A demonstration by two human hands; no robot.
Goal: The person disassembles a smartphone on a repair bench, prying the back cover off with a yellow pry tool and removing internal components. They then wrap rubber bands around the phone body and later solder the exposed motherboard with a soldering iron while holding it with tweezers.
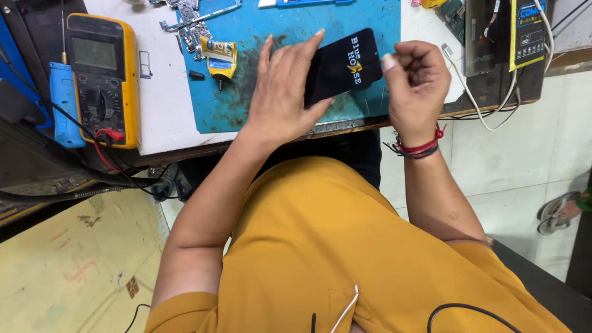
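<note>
Head view looks straight down. Fingertips of the left hand (280, 98) are spread and pressed around the left edge of a black phone screen panel (342, 66), thumb under its lower edge, so this hand clasps the panel just above the centre of the frame. The right hand (416, 86) sits at the panel's right edge with fingers curled in, thumb and forefinger pinched together at the corner; whether they nip the panel itself or a thin film on it is hard to make out. The left palm hides the panel's near-left part.

Under the hands lies a stained blue work mat (246, 92) on a white bench top (163, 92). A small yellow glue tube (220, 58) lies on the mat left of the hands, with loose metal parts at the top edge, cut off. A yellow multimeter (102, 77) rests at upper left, its red and black leads trailing off the bench edge. A white cable (475, 102) hangs over the bench at upper right beside a dark device. Pale floor tiles (524, 160) show at right; the bench's front edge runs just below the hands.
</note>
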